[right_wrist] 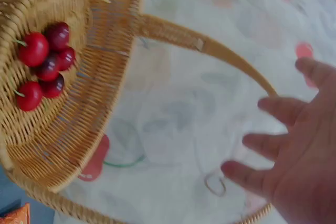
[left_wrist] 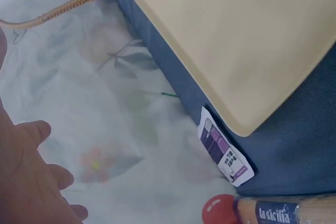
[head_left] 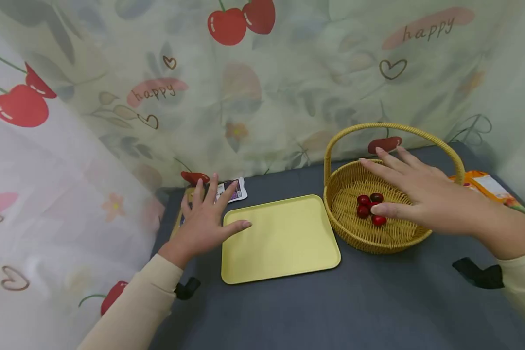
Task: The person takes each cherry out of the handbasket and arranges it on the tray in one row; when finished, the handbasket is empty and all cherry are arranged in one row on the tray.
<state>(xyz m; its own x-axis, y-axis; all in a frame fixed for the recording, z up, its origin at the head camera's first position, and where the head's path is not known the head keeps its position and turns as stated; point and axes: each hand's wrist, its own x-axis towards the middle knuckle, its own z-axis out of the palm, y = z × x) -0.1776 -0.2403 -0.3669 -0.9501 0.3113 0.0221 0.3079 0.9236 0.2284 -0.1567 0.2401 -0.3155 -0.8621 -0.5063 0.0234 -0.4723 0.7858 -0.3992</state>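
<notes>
A shallow yellow tray (head_left: 280, 243) lies on the dark table, with nothing on it. To its right stands a round wicker basket (head_left: 343, 221) with a tall arched handle. Several dark red cherries (right_wrist: 39, 51) are clustered on the basket's floor. Fingers spread, my left hand (head_left: 203, 226) hovers over the tray's left edge and holds nothing. My right hand (head_left: 437, 199) reaches across the basket's right side, fingers extended and apart, with nothing held. From the head view it covers part of the basket; the right wrist view shows its fingers near the handle.
Behind the tray lies a small white and purple packet (left_wrist: 223, 150). Beside it is a long pack of pasta-like sticks (left_wrist: 275, 211) labelled "la sicilia", partly hidden by my left hand. An orange packet (head_left: 487, 187) lies right of the basket. Printed cloth (head_left: 284, 97) hangs behind the table.
</notes>
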